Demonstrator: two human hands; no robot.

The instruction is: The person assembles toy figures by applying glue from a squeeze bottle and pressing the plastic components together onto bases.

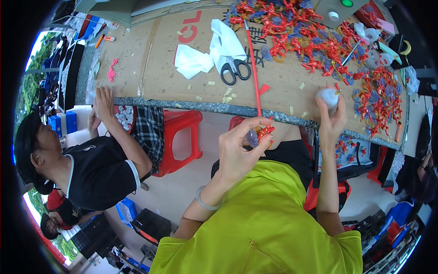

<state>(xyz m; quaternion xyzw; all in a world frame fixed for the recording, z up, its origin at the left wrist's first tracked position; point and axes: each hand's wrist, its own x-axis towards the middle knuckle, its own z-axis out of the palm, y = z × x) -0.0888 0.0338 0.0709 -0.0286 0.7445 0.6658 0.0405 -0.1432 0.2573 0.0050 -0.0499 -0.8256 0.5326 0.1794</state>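
My left hand (242, 148) is in front of the table edge, its fingers pinching a small glossy red figurine (265, 131) with a translucent purple piece (252, 137) beside it. A long thin red rod (253, 68) runs from the far side of the table down to this hand; whether the fingers touch it I cannot tell. Over the right part of the table edge, my right hand (332, 119) grips a white rounded, bottle-like thing (327, 97). Small red and golden bits show at its top, partly hidden.
A large heap of red, amber and purple figurines (296, 41) covers the far right of the cardboard-topped table (150, 59). Black-handled scissors (235, 72) lie by crumpled white tissue (223, 43). At left sits a co-worker (96, 169), hands at the table edge, near a red stool (182, 137).
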